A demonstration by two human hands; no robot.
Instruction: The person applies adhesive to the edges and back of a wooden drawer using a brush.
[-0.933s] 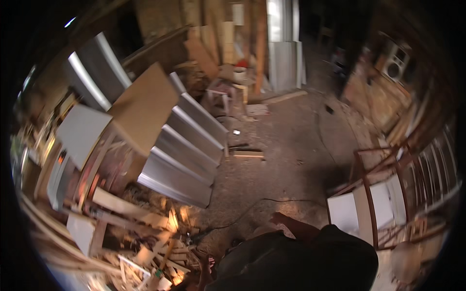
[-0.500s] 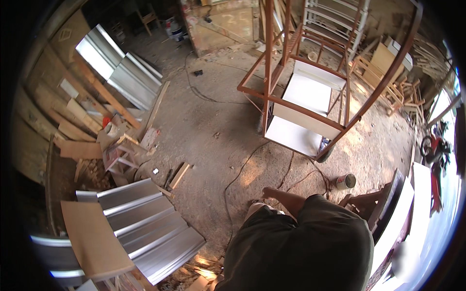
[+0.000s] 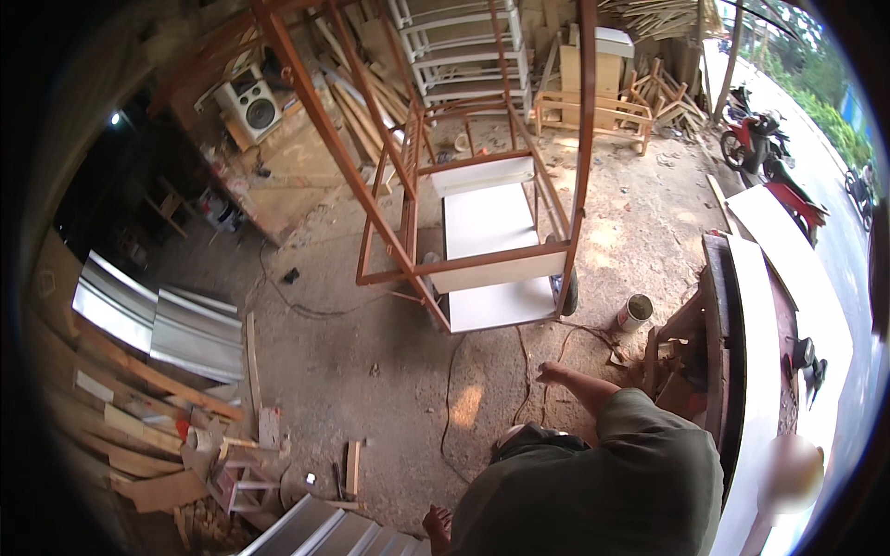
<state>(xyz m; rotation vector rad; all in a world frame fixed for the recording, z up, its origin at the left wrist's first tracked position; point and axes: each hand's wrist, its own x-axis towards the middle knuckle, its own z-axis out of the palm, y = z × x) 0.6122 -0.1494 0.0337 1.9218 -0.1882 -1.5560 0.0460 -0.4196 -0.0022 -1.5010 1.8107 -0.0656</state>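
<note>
My right hand (image 3: pixel 553 372) is held out ahead of my body above the concrete floor, its fingers loosely apart and nothing seen in it. Low by my left side, my left hand (image 3: pixel 438 521) shows small and partly cut off by my shirt; its fingers look loose, with no object visible. Ribbed metal sheets (image 3: pixel 324 533) lie nearest to it. Ahead stands a tall reddish-brown frame (image 3: pixel 496 255) on wheels, fitted with white panels (image 3: pixel 487 222). Neither hand touches it. Dark cables (image 3: pixel 524 371) run along the floor between the frame and me.
On the right is a workbench (image 3: pixel 718 324) with long white boards (image 3: pixel 756 324) and a dark power tool (image 3: pixel 803 354). A round can (image 3: pixel 635 312) stands beside it. Wood scraps (image 3: pixel 158 445) and leaning metal sheets (image 3: pixel 195 334) line the left. Motorbikes (image 3: pixel 765 144) stand at the far right.
My view has swung to the right, so the frame sits further left and more of the bench and street shows. My left hand has come into view; my right arm stays extended.
</note>
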